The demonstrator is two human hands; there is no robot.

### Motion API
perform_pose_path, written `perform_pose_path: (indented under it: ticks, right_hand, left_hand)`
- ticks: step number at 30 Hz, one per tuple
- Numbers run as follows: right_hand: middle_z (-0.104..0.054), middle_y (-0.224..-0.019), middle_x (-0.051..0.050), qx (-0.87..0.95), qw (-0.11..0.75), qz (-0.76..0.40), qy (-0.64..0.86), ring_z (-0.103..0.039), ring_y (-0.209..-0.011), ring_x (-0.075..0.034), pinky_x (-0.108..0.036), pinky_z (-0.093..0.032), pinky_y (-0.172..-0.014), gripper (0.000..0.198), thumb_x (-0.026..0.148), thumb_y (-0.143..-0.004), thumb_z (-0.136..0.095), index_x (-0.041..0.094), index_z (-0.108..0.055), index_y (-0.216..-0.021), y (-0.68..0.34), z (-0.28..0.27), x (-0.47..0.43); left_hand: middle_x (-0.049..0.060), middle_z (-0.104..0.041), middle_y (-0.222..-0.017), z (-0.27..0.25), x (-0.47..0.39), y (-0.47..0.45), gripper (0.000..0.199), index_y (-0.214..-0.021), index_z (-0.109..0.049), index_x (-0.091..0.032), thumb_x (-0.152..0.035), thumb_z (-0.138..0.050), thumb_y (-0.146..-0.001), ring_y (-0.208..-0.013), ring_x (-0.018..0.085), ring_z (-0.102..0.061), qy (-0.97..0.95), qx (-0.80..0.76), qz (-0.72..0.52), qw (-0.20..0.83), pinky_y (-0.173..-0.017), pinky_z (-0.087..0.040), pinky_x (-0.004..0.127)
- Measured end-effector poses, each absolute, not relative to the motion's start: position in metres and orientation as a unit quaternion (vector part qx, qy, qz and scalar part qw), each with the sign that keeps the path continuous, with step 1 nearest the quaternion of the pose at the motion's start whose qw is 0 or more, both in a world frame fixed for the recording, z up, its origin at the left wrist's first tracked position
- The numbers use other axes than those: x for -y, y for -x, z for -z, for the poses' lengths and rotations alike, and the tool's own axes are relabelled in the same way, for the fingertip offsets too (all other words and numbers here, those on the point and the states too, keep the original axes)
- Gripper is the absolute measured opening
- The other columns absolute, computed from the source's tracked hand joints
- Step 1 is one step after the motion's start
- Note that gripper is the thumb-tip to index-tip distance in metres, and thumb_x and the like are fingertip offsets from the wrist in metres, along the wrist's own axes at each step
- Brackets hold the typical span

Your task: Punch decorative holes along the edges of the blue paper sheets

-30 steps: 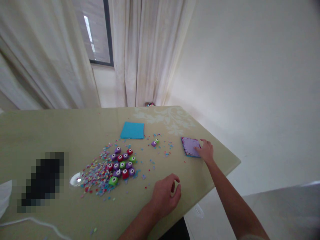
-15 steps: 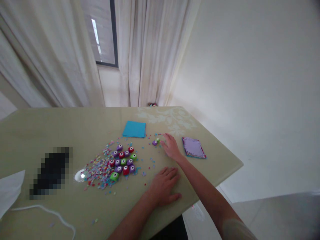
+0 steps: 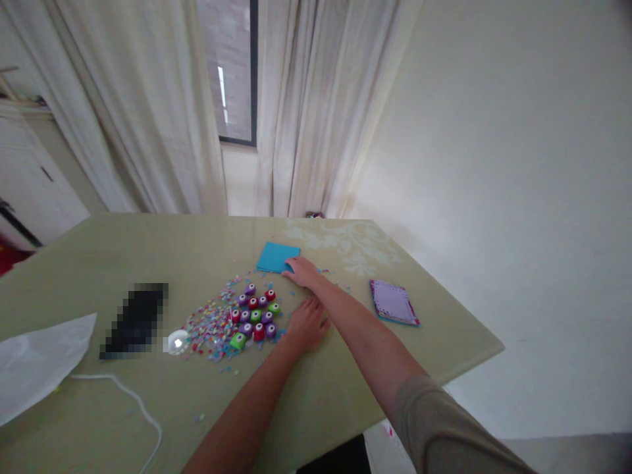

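Observation:
My right hand (image 3: 302, 272) reaches to the stack of blue square sheets (image 3: 276, 257). Its fingers lie over the stack's right corner, thumb apart from them; I see nothing held. Below it, my left hand (image 3: 307, 322) rests palm down on the table, fingers stretched, just right of a cluster of small red, purple and green one-eyed pieces (image 3: 255, 316). Left of the cluster spreads a heap of tiny multicoloured confetti-like bits (image 3: 212, 327). A stack of lilac squares with patterned edges (image 3: 394, 302) lies to the right, apart from both hands.
A pixelated dark patch (image 3: 138, 319) and a clear round dish-like object (image 3: 178, 342) are left of the bits. A white sheet (image 3: 44, 365) and white cable (image 3: 133, 395) lie at front left. The table's right edge (image 3: 439, 286) slopes near a wall.
My right hand has moved left, from beside two small one-eyed pieces to the blue stack. Those two pieces no longer show there. My left hand has slid forward toward the cluster. The view has shifted.

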State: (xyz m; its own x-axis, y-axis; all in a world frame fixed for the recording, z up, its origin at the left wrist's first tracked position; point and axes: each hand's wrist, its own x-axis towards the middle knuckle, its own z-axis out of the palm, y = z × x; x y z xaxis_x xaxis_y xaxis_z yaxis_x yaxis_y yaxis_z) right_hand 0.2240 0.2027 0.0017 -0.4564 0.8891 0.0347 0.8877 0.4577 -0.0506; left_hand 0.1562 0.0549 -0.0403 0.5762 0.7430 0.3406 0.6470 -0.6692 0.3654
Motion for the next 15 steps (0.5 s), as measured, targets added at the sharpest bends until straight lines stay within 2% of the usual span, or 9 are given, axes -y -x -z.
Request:
perform_pose_path:
  ticks: [3,6,8,11,15]
  right_hand:
    - [-0.073,-0.128,-0.021,0.859,-0.011,0.007,0.511,-0.07,-0.12,-0.031,-0.048,-0.056,-0.102,0.036,0.038,-0.111,-0.049,0.015,-0.065,-0.134,-0.221,0.0,-0.196]
    - [-0.075,-0.122,-0.02,0.863,-0.044,0.019,0.502,-0.072,-0.115,-0.03,-0.05,-0.058,-0.099,0.03,0.022,-0.111,-0.047,0.014,-0.065,-0.132,-0.218,-0.002,-0.193]
    - [-0.072,-0.126,-0.017,0.859,-0.058,0.027,0.508,-0.071,-0.114,-0.028,-0.05,-0.059,-0.098,0.029,0.026,-0.109,-0.055,0.015,-0.065,-0.133,-0.217,-0.005,-0.192]
    - [-0.066,-0.136,-0.012,0.847,-0.072,0.041,0.526,-0.069,-0.115,-0.027,-0.049,-0.061,-0.096,0.039,0.038,-0.103,-0.068,0.018,-0.063,-0.136,-0.217,-0.01,-0.191]
    - [-0.065,-0.137,-0.012,0.836,-0.08,0.053,0.541,-0.069,-0.115,-0.027,-0.049,-0.061,-0.096,0.04,0.038,-0.103,-0.069,0.018,-0.063,-0.136,-0.218,-0.014,-0.185]
  left_hand:
    - [0.02,-0.068,-0.145,0.042,-0.05,-0.154,0.042,-0.138,-0.065,-0.012,-0.019,-0.054,-0.099,-0.141,0.032,-0.06,-0.884,-0.389,-0.251,0.071,-0.121,-0.043,0.049]
    - [0.016,-0.072,-0.14,0.044,-0.037,-0.15,0.04,-0.135,-0.068,-0.016,-0.016,-0.055,-0.097,-0.137,0.029,-0.063,-0.899,-0.352,-0.255,0.049,-0.124,-0.041,0.048]
    - [0.014,-0.074,-0.139,0.045,-0.027,-0.147,0.039,-0.133,-0.069,-0.018,-0.017,-0.059,-0.096,-0.135,0.029,-0.064,-0.905,-0.334,-0.259,0.038,-0.125,-0.039,0.051]
    - [0.014,-0.072,-0.142,0.041,-0.013,-0.139,0.04,-0.135,-0.068,-0.018,-0.02,-0.063,-0.095,-0.138,0.031,-0.062,-0.906,-0.325,-0.27,0.022,-0.125,-0.038,0.053]
    - [0.013,-0.07,-0.146,0.02,-0.002,-0.121,0.043,-0.14,-0.064,-0.018,-0.016,-0.061,-0.096,-0.139,0.029,-0.062,-0.903,-0.318,-0.29,0.002,-0.127,-0.036,0.053]
